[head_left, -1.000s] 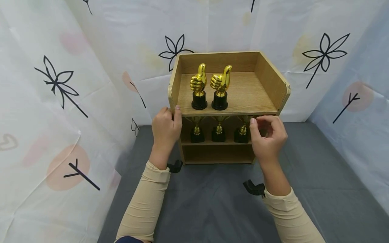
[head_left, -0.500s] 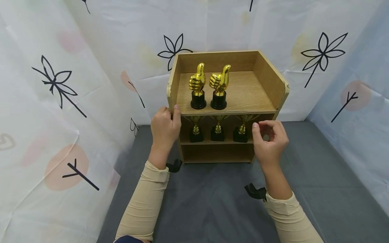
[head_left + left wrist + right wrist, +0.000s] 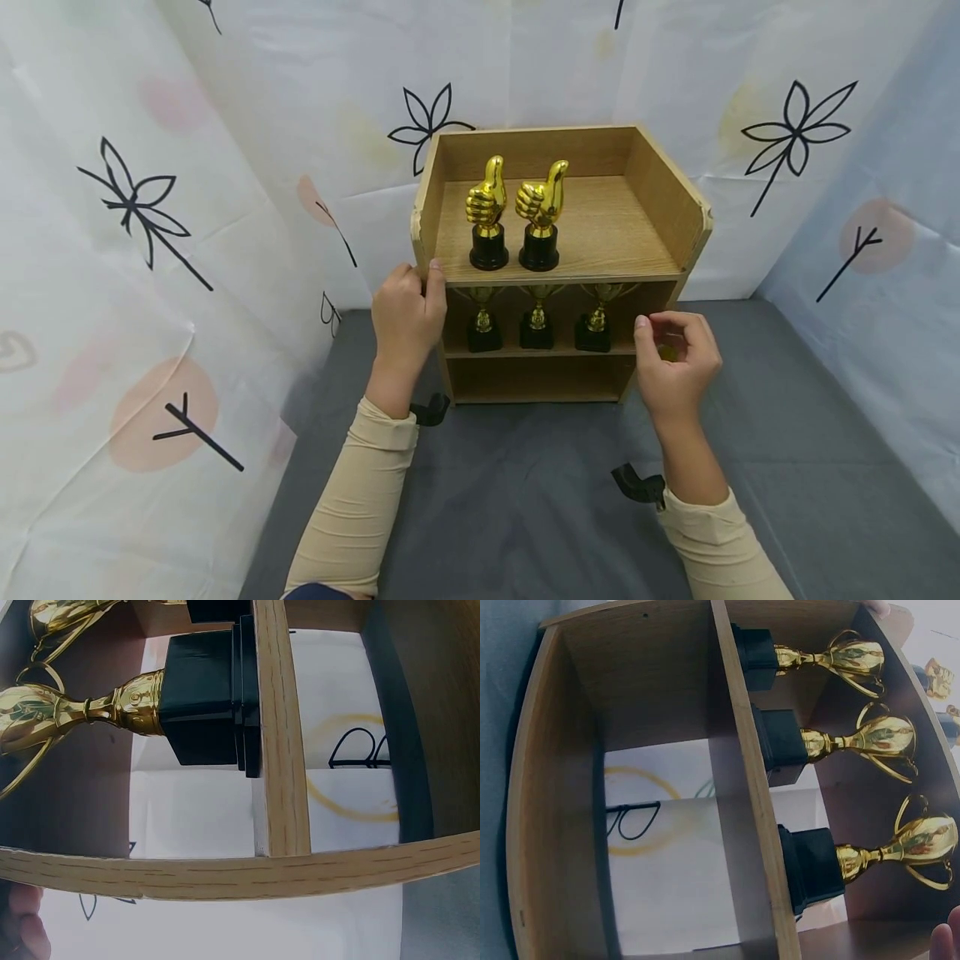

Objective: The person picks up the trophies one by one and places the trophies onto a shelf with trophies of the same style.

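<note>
A small wooden shelf unit [image 3: 570, 277] stands upright on the grey cloth. My left hand [image 3: 407, 312] grips its left side, the thumb at the front edge; in the left wrist view its fingers [image 3: 28, 926] lie outside the side panel. Beside the unit's right front edge is my right hand [image 3: 678, 358], apart from it, fingers curled toward the thumb. A small yellowish patch shows in its gap; whether it holds something cannot be told. Two gold thumbs-up trophies [image 3: 540, 215] stand on the top shelf. On the middle shelf stand three gold cup trophies [image 3: 889, 742] with black bases.
The bottom compartment [image 3: 536, 382] lies under the middle shelf. Behind the unit hangs a white patterned cloth [image 3: 360, 83], with more of it at both sides. Grey cloth [image 3: 525, 500] covers the surface in front. Black wrist mounts [image 3: 637, 483] stick out from the sleeves.
My right hand has moved down and slightly right, away from the unit's right front edge. My left hand keeps its grip. The trophies have stayed in place.
</note>
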`<state>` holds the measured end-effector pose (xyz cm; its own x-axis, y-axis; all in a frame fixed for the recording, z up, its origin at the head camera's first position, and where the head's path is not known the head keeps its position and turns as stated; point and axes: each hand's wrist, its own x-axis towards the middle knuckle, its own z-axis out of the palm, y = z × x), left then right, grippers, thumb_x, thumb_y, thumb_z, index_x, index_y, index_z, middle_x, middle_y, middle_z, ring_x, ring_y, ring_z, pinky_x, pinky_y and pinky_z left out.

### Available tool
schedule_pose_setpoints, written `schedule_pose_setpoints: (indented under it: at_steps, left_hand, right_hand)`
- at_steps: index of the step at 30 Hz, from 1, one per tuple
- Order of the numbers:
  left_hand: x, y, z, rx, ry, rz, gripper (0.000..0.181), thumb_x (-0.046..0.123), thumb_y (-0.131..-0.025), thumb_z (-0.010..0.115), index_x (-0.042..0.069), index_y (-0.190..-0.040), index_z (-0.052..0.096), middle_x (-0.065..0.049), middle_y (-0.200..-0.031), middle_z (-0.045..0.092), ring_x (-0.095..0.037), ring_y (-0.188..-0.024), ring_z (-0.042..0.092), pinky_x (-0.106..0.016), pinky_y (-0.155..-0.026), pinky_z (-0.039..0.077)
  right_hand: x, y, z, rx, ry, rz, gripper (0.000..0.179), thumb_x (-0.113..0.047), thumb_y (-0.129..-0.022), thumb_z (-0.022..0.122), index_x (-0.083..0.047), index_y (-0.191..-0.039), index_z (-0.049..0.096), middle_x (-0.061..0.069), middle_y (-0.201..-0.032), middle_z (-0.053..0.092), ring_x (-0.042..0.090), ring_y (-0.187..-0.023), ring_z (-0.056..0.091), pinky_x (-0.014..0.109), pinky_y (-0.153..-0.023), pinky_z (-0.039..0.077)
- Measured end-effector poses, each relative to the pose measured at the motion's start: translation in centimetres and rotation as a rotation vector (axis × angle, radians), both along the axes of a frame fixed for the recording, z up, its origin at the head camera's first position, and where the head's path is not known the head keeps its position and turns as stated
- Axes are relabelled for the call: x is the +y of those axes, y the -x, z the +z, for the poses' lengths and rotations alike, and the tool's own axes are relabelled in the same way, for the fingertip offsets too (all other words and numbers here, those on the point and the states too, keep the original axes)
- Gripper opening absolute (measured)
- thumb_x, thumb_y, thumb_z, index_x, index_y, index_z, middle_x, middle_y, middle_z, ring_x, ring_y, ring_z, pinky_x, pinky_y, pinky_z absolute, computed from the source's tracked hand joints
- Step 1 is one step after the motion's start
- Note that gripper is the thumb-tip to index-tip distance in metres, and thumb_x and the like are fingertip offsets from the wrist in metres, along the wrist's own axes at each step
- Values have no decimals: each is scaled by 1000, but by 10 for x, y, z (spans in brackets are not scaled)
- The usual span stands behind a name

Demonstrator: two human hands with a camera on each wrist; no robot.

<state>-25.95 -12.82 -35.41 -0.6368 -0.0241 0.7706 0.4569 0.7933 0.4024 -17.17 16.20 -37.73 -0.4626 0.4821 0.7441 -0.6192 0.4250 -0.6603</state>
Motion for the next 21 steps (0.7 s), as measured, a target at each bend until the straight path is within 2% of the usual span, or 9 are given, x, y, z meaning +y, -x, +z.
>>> schedule_pose_setpoints:
  at_steps: [5,11,18,21]
  left_hand:
    - [0,0,1,4,-1,0,58,30,-110,44,9,-56,49,-13,-63,49,-27,-49,40,-39,-46,33]
    - [0,-1,1,2,1,-1,59,30,-110,44,9,-56,48,-13,-63,48,-27,-49,41,-39,-45,33]
    - [0,1,0,8,0,-2,60,32,-111,43,9,-56,49,-13,-63,48,-27,-49,40,-39,-45,33]
    - [0,1,-1,12,-5,0,60,32,-111,43,10,-55,47,-12,-62,46,-26,-49,39,-38,-46,31]
  right_hand:
    - [5,0,-7,-17,1,-26,5,14,-87,69,17,-90,68,25,-87,62,-3,-82,60,14,-77,52]
    - [9,1,-14,-32,14,-39,14,8,-90,71,21,-90,66,28,-87,61,-3,-81,59,12,-75,51]
    - [13,-2,-17,-66,11,-70,14,7,-90,72,20,-90,66,8,-85,62,-4,-78,58,11,-74,51]
    - [15,-3,-18,-73,4,-75,14,8,-90,71,21,-91,66,9,-85,61,-4,-77,58,10,-73,50]
